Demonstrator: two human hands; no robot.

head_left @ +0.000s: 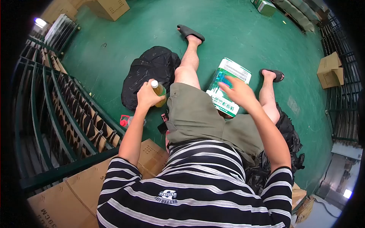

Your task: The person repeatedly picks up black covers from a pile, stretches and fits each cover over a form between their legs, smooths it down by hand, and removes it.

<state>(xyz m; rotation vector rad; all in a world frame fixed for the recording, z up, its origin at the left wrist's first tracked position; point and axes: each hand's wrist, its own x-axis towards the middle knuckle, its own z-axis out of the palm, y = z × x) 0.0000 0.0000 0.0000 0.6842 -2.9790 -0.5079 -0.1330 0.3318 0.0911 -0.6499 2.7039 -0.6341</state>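
Observation:
On the left, my left hand (147, 95) is wrapped round a clear bottle (161, 93) of yellow liquid with a white cap. The bottle is upright or slightly tilted, just beside my left thigh. Over a green and white printed box (229, 85) between my legs is my right hand (238, 91), its fingers apart and holding nothing. Whether those fingers touch the box, I cannot tell. Behind the bottle lies a full black plastic bag (146, 72). Near my left forearm, a clear container with a red cap (124, 121) is on the floor.
Green metal racks stand along the left (57, 114) and right (342, 76). Cardboard boxes are at the far left (110, 8), right (330, 70) and beside me (83, 186). More black plastic (289, 133) lies by my right leg. Another green box (264, 7) is on the green floor (235, 30) ahead.

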